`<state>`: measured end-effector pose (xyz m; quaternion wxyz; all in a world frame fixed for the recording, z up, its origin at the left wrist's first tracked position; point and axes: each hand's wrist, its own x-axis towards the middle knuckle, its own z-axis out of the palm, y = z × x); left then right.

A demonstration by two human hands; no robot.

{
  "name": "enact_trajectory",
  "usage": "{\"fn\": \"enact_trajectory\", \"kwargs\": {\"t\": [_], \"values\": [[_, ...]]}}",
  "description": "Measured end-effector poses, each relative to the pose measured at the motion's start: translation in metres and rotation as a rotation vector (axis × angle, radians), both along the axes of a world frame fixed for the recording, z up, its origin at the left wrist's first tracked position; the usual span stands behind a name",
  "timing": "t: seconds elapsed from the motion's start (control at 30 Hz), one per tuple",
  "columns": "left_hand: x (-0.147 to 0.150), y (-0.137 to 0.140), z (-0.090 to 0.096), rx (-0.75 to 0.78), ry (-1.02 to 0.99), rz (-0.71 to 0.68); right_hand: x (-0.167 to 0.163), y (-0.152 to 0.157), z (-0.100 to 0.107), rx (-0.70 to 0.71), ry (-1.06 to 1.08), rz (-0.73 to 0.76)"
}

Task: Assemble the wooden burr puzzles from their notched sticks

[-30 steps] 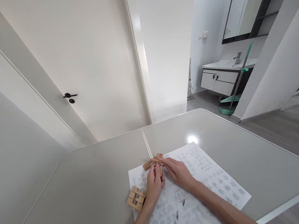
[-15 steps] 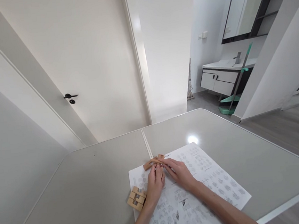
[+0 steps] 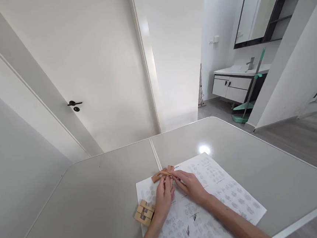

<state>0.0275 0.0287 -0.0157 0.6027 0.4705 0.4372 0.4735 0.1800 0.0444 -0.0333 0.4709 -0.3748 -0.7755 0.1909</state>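
Viewpoint has shifted slightly; both hands are nearly unmoved. Left hand point(image 3: 163, 196) and right hand point(image 3: 191, 185): fingers grasping slender, notched wooden pieces point(image 3: 156, 178) at the far edge of the printed paper point(image 3: 192, 223). Squared wooden block point(image 3: 148, 213) overlaps its left edge; table point(image 3: 93, 202) leftward is open.

the puzzle pieces point(image 3: 143, 212) look like smooth wood, the printed sheet point(image 3: 230, 194) matt paper, the tabletop point(image 3: 99, 205) glossy.

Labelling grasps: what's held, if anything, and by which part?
Right hand: slim brown wooden bar, apparently pinched at its right end. Left hand: brown wooden piece, mostly covered; can't tell which part is gripped.
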Motion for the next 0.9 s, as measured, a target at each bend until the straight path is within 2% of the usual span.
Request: {"fn": "enact_trajectory", "kwargs": {"t": [0.57, 0.9], "values": [[0.0016, -0.0003, -0.0006, 0.006, -0.041, 0.017, 0.0012, -0.0009, 0.0028, -0.011, -0.007, 0.007], [0.0008, -0.0023, 0.0018, 0.021, 0.010, 0.008, -0.0004, 0.0003, 0.0022, -0.009, -0.015, -0.003]]}}
